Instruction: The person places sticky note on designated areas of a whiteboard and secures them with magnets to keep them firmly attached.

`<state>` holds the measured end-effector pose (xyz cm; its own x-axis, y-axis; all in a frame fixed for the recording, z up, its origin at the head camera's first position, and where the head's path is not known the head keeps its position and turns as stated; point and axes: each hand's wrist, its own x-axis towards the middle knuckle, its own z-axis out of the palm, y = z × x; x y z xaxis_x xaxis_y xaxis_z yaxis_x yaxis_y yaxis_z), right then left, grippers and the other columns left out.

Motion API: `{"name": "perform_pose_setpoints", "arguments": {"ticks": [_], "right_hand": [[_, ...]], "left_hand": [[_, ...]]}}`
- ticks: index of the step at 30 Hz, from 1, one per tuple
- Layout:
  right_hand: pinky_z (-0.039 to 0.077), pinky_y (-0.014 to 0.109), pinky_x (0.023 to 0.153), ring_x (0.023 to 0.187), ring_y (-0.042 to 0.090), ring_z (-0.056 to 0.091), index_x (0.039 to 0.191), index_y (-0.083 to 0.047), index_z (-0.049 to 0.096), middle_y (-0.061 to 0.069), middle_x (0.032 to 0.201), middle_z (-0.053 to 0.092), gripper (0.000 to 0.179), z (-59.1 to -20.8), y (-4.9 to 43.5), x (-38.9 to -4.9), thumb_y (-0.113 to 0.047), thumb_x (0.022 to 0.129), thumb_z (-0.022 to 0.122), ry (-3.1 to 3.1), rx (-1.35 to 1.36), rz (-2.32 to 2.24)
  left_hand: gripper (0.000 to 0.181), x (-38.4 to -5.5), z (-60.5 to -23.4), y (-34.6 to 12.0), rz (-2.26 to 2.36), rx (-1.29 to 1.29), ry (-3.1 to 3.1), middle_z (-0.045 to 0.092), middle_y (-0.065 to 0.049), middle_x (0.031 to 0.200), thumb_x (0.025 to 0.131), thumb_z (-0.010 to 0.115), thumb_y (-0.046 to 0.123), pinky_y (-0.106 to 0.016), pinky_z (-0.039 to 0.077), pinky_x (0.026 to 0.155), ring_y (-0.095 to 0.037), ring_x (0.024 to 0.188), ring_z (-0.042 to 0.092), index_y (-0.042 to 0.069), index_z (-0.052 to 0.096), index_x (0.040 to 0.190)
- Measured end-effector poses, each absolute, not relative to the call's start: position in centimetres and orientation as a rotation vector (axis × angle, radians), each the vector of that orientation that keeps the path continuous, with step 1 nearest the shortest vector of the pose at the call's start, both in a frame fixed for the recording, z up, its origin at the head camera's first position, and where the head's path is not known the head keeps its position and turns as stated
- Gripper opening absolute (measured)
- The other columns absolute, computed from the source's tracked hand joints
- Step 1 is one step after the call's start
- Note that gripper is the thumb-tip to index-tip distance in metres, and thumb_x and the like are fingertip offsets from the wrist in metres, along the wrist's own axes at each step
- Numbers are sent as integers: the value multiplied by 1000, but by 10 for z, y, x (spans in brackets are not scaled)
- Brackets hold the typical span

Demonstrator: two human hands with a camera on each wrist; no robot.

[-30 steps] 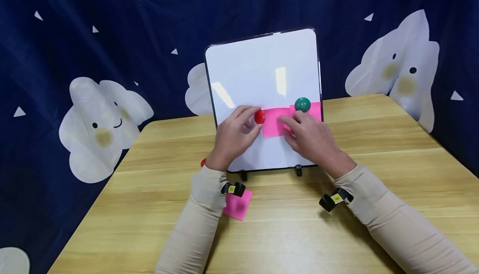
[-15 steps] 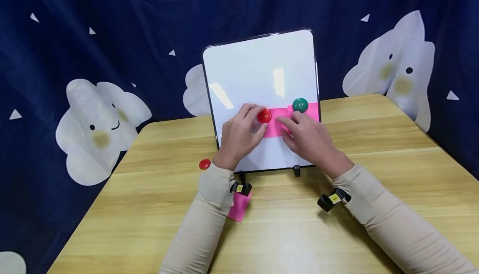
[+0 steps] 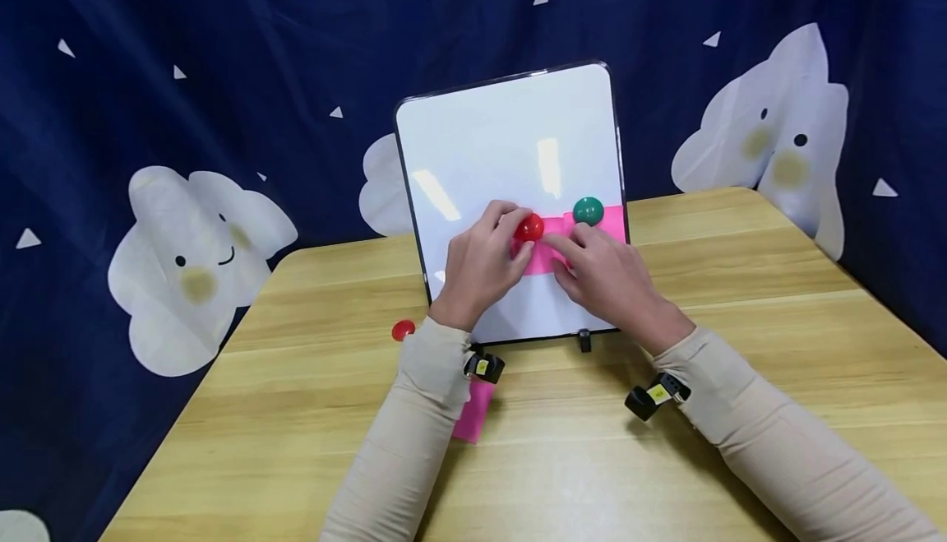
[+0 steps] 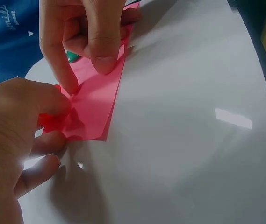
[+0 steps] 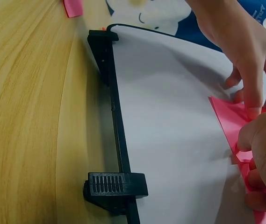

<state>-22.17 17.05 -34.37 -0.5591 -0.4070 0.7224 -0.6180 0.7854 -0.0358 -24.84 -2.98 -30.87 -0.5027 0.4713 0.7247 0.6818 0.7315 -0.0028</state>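
My left hand (image 3: 479, 269) pinches a round red magnet (image 3: 529, 227) at the upper part of a pink sticky note (image 4: 95, 98) on the white board (image 3: 503, 147). Fingers and thumb of my right hand (image 3: 608, 272) press on the same note, just right of the magnet. Beside it, partly behind my right hand, is a second pink sticky note (image 3: 615, 221) with a round green magnet (image 3: 588, 211) at its top. In the left wrist view my left fingers mostly cover the red magnet.
Another red magnet (image 3: 403, 330) lies on the wooden table (image 3: 311, 377), left of my left wrist. A pink sticky note (image 3: 473, 419) lies partly under my left forearm. Black stand feet (image 5: 116, 184) support the board's lower edge. A dark blue curtain (image 3: 296, 48) hangs behind.
My left hand has moved right with the red magnet, from the note's left edge onto the note. My right hand has stayed nearly in place. The view has shifted slightly.
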Motion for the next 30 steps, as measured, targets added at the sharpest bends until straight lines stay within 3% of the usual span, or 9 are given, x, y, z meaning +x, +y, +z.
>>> {"name": "perform_pose_setpoints", "arguments": {"ticks": [6,30], "right_hand": [[41,29,47,62,19,46,121,-15,67,7,82,51,40,-344,170,-222,-15,83,80,-2233,759,373],[38,28,45,58,19,45,120,-15,67,7,80,50,34,-345,169,-221,-15,87,77,-2230,733,367]], "left_hand": [[39,-249,-306,-25,-314,-831,-2198,64,-4,119,89,75,27,-28,57,73,-17,89,70,10,68,123],[41,-248,-300,-18,-210,-836,-2231,62,-7,120,89,75,27,-26,55,65,-16,77,68,11,67,126]]}}
